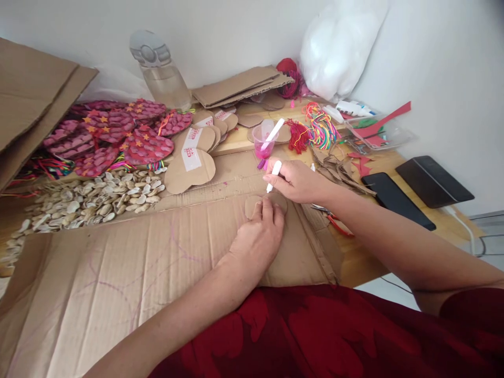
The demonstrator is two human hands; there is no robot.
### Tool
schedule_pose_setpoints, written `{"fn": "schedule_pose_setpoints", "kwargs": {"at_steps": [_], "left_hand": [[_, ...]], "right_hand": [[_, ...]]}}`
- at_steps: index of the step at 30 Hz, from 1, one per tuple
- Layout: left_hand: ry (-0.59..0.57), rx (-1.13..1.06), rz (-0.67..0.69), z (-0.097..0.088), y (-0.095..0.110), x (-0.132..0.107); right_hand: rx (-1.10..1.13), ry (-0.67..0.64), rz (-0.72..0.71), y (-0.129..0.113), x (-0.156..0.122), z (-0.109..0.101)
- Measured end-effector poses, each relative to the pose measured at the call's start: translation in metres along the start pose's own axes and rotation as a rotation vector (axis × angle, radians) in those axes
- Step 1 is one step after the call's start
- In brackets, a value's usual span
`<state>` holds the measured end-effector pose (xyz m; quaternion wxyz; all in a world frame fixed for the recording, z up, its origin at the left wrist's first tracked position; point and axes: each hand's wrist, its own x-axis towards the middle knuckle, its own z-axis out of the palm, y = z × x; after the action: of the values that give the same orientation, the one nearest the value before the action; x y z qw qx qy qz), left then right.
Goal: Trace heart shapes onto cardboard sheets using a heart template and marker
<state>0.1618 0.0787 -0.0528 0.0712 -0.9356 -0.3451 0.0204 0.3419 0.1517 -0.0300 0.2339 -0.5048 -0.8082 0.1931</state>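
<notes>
My right hand (pixel 295 179) is closed around a white marker (pixel 274 176), its tip pointing down at the edge of a small cardboard cutout (pixel 281 203). My left hand (pixel 262 226) lies on that cutout, fingers extended and pressing it down; much of its outline is hidden under them. Beneath both is a large cardboard sheet (pixel 157 262) with faint purple curved lines drawn across it. Just beyond my hands stands a pink plastic cup (pixel 263 142) with another white marker (pixel 272 134) leaning in it.
Peanut shells (pixel 98 199) are heaped at left, near decorated pink pieces (pixel 145 144) and heart-shaped cardboard cutouts (pixel 200 176). A water bottle (pixel 165 79) stands behind. Colourful yarn (pixel 321 126), scissors (pixel 338 226), a phone (pixel 397 199) and a black box (pixel 435 181) lie to the right.
</notes>
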Motion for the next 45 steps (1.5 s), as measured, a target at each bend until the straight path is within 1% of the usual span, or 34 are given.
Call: {"fn": "schedule_pose_setpoints", "kwargs": {"at_steps": [5, 8, 11, 16, 20, 23, 29, 32, 34, 39, 45], "left_hand": [[-0.009, -0.001, -0.006, 0.000, 0.000, 0.001], [-0.032, 0.003, -0.008, -0.001, 0.000, 0.001], [-0.040, 0.005, -0.011, -0.001, 0.000, 0.001], [-0.010, -0.019, -0.007, 0.002, 0.000, 0.001], [-0.027, -0.003, -0.004, 0.002, 0.000, 0.001], [-0.029, 0.016, -0.002, 0.001, 0.000, 0.001], [-0.026, 0.019, 0.002, 0.000, 0.000, 0.002], [-0.045, -0.003, -0.012, 0.000, 0.000, 0.003], [-0.063, -0.002, -0.015, -0.001, -0.001, 0.004], [-0.094, -0.019, -0.003, -0.004, -0.003, 0.006], [-0.076, -0.018, 0.004, -0.005, -0.003, 0.007]], "right_hand": [[0.011, -0.009, -0.022, -0.003, 0.001, 0.005], [0.013, -0.005, -0.022, -0.001, -0.001, 0.002], [-0.005, 0.006, 0.024, 0.001, -0.006, -0.002], [-0.060, 0.023, 0.116, 0.001, -0.018, -0.009], [-0.093, 0.007, 0.151, -0.001, -0.026, -0.014], [-0.120, 0.019, 0.168, -0.003, -0.028, -0.015], [-0.052, 0.061, 0.109, -0.002, -0.019, -0.004], [0.012, 0.079, 0.062, 0.000, -0.014, 0.001], [0.034, 0.077, 0.061, 0.002, -0.014, 0.001], [-0.012, 0.094, 0.115, 0.003, -0.028, -0.004], [-0.064, 0.137, 0.179, -0.004, -0.049, -0.004]]}}
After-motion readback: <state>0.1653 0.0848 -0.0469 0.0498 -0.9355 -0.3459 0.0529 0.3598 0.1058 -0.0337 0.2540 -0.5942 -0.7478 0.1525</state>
